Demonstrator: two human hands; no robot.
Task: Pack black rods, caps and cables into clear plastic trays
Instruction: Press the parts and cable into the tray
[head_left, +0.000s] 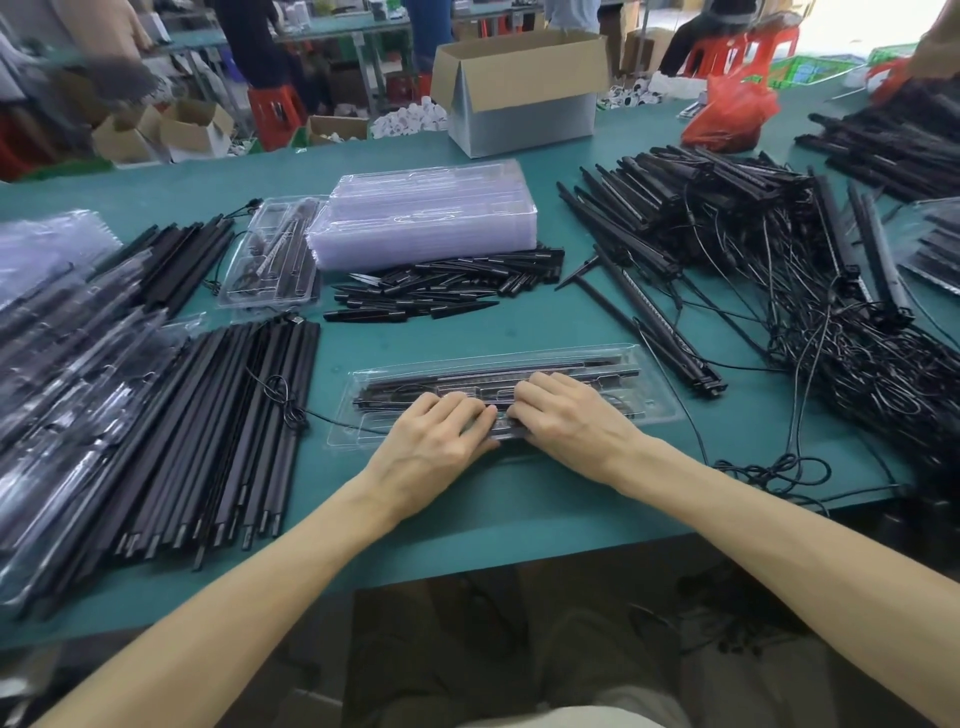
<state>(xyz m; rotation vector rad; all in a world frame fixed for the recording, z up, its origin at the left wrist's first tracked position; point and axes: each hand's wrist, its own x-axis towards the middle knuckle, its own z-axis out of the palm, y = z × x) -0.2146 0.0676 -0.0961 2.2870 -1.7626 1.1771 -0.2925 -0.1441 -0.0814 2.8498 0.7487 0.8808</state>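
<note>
Hands meet over a clear plastic tray (655, 400) that lies lengthwise on the green counter (519, 332), close to its near edge. The left hand (441, 434) and right hand (569, 415) sit knuckles-up side by side, fingertips almost touching. Their fingers curl down over a black rod (503, 427) at the near side of the tray, with the thumbs tucked against the tray's front edge, pinching the rod. More rods already lie in the tray's far slots, and a thin black cable (332, 420) trails out of its left end to a small knot.

Left of the tray is a wide bundle of loose black rods (234, 415), lying roughly parallel. Beyond that bundle, at the far left, is a heap of filled trays (47, 332).

Behind the tray lies a pile of pointed black caps (441, 291). A tall stack of empty clear trays (426, 218) stands just behind the caps, and one filled tray (275, 260) lies beside the stack on its left.

To the right sprawls a big tangle of rods with cables (779, 270), and one cable loops (779, 467) near the counter's edge. An open cardboard box (519, 88) and a red plastic bag (727, 114) stand at the far side.
</note>
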